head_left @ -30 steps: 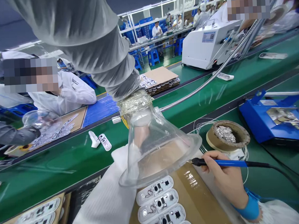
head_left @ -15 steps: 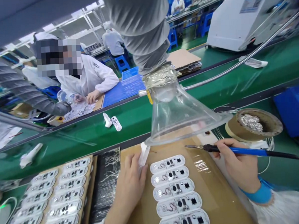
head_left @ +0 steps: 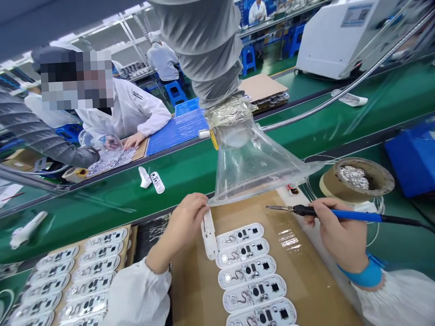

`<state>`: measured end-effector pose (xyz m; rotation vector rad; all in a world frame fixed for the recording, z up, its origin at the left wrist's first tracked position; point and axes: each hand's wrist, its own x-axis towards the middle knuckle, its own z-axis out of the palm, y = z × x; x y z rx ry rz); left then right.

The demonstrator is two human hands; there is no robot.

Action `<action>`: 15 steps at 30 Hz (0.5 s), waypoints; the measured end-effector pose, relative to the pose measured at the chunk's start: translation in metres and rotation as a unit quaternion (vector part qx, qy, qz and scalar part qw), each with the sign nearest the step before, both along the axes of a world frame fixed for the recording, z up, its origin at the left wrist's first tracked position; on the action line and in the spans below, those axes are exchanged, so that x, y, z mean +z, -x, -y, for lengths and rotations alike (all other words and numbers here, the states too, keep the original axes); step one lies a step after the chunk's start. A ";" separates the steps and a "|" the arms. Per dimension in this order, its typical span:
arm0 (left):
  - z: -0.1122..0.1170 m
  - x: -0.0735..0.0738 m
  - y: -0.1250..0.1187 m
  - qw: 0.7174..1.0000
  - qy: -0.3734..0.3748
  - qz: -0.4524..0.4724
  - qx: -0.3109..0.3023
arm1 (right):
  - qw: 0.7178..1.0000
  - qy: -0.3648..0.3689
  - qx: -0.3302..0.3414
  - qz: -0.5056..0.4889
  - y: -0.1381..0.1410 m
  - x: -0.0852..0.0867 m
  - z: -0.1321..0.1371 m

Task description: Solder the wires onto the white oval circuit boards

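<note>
The left hand (head_left: 189, 218) is pinching the far end of a slim white part (head_left: 209, 239), probably to steady it; the near end is lying just beside the row of circuit-filled casings (head_left: 247, 272). The right hand (head_left: 343, 239) is gripping a soldering iron (head_left: 355, 216) pen-style, presumably for fine control, its tip pointing left above the cardboard (head_left: 319, 294). The cardboard is carrying the casings side by side, perhaps for easy reach. Beyond, a clear hood (head_left: 254, 166) is hanging, likely for fumes, and a tub (head_left: 337, 188) is holding silvery shavings.
</note>
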<state>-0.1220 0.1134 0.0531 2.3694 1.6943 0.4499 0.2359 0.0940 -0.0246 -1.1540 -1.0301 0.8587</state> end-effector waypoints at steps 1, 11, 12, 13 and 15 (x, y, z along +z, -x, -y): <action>0.001 0.002 0.001 0.999 -0.009 0.029 0.022 | 1.000 -0.004 -0.006 -0.004 -0.001 0.000 -0.001; 0.017 -0.040 -0.019 0.998 -0.045 -0.011 0.046 | 0.998 -0.012 -0.053 -0.030 -0.005 -0.005 -0.004; 0.017 -0.042 -0.021 0.998 -0.044 -0.032 0.036 | 0.998 -0.015 -0.050 -0.035 -0.005 -0.006 -0.004; 0.017 -0.044 -0.022 0.997 -0.044 -0.050 0.029 | 0.998 -0.018 -0.047 -0.040 -0.005 -0.006 -0.004; 0.014 -0.045 -0.027 0.996 -0.045 -0.069 0.019 | 0.998 -0.021 -0.041 -0.045 -0.005 -0.007 -0.004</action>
